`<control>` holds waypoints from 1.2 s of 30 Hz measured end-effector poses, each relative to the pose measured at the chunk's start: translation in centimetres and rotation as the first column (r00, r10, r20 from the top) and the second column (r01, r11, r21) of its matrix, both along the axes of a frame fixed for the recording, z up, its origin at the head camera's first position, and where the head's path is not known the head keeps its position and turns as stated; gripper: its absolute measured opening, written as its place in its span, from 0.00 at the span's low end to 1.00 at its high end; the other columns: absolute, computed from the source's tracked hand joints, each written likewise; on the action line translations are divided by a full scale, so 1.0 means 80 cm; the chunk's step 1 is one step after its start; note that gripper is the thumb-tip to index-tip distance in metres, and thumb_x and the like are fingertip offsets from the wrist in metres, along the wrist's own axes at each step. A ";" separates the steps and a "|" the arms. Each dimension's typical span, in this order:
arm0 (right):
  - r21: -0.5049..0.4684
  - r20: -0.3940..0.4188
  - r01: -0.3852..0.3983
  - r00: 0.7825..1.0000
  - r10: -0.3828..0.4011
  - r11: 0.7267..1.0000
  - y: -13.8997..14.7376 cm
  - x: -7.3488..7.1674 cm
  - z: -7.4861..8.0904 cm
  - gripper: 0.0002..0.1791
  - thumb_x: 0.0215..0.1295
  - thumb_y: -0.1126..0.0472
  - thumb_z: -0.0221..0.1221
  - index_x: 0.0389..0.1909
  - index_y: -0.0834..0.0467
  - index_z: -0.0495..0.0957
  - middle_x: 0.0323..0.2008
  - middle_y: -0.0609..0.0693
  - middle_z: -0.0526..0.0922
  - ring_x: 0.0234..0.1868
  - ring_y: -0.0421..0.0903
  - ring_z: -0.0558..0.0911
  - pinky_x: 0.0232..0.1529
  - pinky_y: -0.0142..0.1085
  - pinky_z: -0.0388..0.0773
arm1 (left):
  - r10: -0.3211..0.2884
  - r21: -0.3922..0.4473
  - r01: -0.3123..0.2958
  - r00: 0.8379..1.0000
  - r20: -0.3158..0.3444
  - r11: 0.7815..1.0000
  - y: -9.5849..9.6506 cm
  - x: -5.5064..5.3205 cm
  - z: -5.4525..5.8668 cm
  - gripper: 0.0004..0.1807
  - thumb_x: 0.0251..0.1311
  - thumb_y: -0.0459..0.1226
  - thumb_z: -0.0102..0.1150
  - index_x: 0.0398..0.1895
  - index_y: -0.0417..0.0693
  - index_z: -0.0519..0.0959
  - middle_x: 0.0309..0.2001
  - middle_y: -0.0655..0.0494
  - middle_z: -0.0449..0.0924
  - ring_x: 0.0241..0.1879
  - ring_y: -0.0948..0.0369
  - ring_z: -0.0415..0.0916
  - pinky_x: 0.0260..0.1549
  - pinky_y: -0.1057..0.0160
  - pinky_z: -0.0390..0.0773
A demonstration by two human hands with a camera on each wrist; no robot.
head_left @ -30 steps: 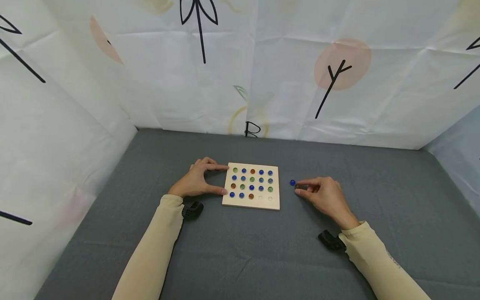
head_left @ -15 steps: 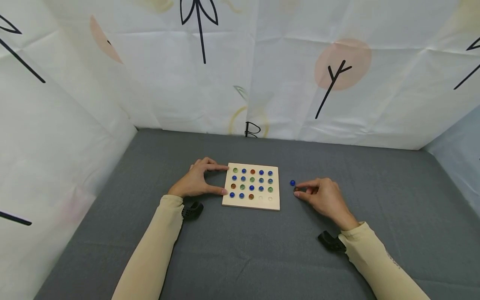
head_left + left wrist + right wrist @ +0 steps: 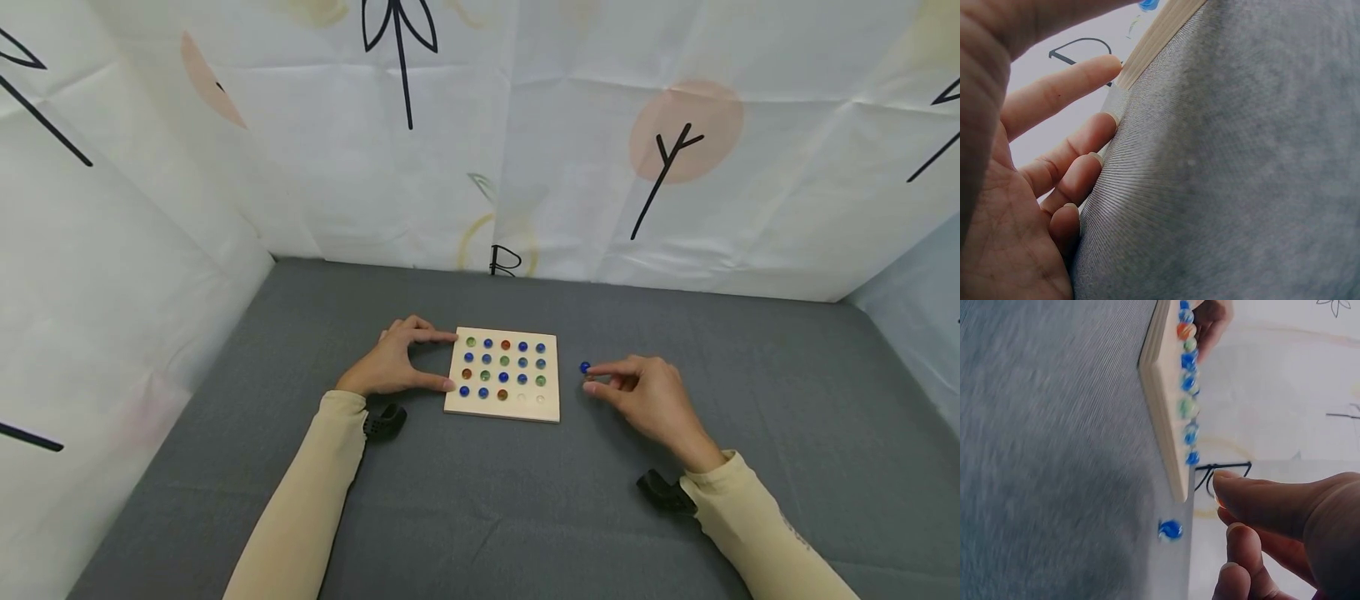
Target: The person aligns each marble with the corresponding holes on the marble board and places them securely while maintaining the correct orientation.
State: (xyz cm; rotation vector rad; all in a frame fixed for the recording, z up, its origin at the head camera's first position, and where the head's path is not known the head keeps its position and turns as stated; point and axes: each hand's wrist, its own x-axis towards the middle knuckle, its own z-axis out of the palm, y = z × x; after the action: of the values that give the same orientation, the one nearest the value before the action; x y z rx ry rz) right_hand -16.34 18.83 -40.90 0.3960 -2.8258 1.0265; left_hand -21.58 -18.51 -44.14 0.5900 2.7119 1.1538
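A pale wooden board [image 3: 495, 368] lies on the grey cloth, with rows of blue, green and orange-brown glass marbles in its hollows. Two hollows at the right end of the near row hold no marble. My left hand [image 3: 386, 362] is at the board's left side, straight index finger and thumb touching its edge. To the right of the board, my right hand [image 3: 651, 398] pinches a small orange-brown marble [image 3: 1220, 502], mostly hidden by the thumb and index finger. One loose blue marble [image 3: 584, 367] sits on the cloth just by the right fingertips.
Grey cloth [image 3: 480, 500] covers the table. White printed sheets [image 3: 570, 167] hang as walls behind and at both sides. Each wrist carries a black camera; the right one [image 3: 663, 492] is close over the cloth.
My right hand has shifted slightly left with its marble, so the fingertips now overlap the loose blue marble's edge. The left hand and the board stay put.
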 end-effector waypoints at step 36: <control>-0.045 0.010 -0.174 0.985 0.175 0.984 -0.087 0.010 -0.014 0.07 0.59 0.63 0.74 0.39 0.56 0.91 0.23 0.41 0.76 0.21 0.36 0.71 0.24 0.33 0.68 | 0.025 -0.014 -0.024 0.999 0.025 1.000 0.000 0.000 -0.001 0.40 0.44 0.51 0.83 0.65 0.60 0.80 0.60 0.50 0.70 0.61 0.49 0.61 0.62 0.36 0.62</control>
State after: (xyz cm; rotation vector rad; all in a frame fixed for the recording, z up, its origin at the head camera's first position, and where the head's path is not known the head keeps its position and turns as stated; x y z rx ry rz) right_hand -15.52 11.91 -42.02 0.6443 -2.8150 1.1243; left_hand -21.59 -18.47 -44.21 0.5378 2.7109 1.1395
